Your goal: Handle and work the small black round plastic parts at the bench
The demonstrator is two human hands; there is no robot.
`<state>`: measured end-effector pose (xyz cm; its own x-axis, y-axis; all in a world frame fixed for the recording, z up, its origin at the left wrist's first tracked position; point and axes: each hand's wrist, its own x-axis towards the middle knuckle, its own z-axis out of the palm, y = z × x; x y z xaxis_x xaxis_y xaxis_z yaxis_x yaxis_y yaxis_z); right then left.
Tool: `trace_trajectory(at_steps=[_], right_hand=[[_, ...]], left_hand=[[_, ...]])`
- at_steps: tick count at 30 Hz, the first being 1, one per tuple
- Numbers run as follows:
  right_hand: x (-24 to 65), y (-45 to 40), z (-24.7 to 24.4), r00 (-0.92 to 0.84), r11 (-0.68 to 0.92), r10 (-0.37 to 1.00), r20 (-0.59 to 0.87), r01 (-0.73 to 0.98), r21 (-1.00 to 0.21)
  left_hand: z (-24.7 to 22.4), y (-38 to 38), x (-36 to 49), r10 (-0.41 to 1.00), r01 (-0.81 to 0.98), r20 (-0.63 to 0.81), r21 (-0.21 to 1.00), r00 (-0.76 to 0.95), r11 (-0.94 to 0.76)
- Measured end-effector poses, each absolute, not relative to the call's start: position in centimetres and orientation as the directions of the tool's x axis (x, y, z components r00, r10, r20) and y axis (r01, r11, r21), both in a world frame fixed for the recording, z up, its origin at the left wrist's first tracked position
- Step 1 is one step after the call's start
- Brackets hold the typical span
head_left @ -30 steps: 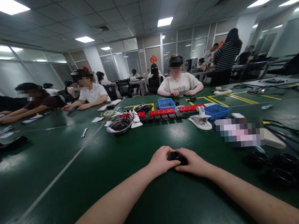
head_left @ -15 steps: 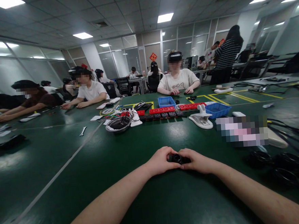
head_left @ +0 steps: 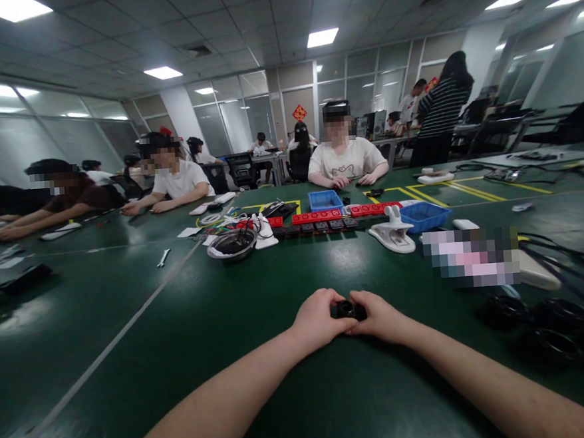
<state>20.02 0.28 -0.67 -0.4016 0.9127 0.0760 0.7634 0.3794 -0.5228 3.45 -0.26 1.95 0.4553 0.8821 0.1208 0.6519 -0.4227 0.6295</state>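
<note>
A small black part with a round opening [head_left: 345, 308] is held between my two hands, low over the green table [head_left: 256, 281]. My left hand [head_left: 320, 316] grips it from the left, thumb along the near side and fingers curled round the far side. From the right, my right hand [head_left: 377, 314] closes on the same part, its thumb and fingers bent inward. The two thumbs nearly meet in front of it. My fingers cover much of the part, so its exact kind cannot be made out.
Several black rings [head_left: 553, 344] lie at the right. Beyond my hands are a metal bowl [head_left: 231, 245], red power strips [head_left: 316, 216], a blue tray [head_left: 424, 216] and a white clip stand [head_left: 392, 237]. A wrench [head_left: 163, 258] lies left. A person [head_left: 346, 155] sits opposite.
My right hand has turned slightly, its fingers more curled at the black part. The part stays between both hands in nearly the same place.
</note>
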Motion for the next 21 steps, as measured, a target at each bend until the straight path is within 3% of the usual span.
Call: trace_trajectory(at_steps=[5, 11, 15, 21], right_hand=[[18.7, -0.3, -0.9, -0.254, 0.3, 0.952, 0.17, 0.88, -0.367], [18.0, -1.0, -0.4, -0.259, 0.311, 0.942, 0.212, 0.913, -0.266], [18.6, -1.1, 0.0, -0.305, 0.364, 0.929, 0.209, 0.852, -0.377], [20.6, 0.0, 0.6, -0.56, 0.526, 0.815, 0.145, 0.613, -0.59]], left_hand=[[1.6, -0.4, 3.9, 0.923, 0.717, 0.147, 0.591, 0.356, -0.371], [1.5, -0.3, 3.9, 0.919, 0.716, 0.2, 0.578, 0.341, -0.391], [1.5, -0.2, 3.8, 0.91, 0.704, 0.193, 0.581, 0.367, -0.407], [1.7, 0.2, 3.4, 0.876, 0.656, 0.186, 0.599, 0.445, -0.46]])
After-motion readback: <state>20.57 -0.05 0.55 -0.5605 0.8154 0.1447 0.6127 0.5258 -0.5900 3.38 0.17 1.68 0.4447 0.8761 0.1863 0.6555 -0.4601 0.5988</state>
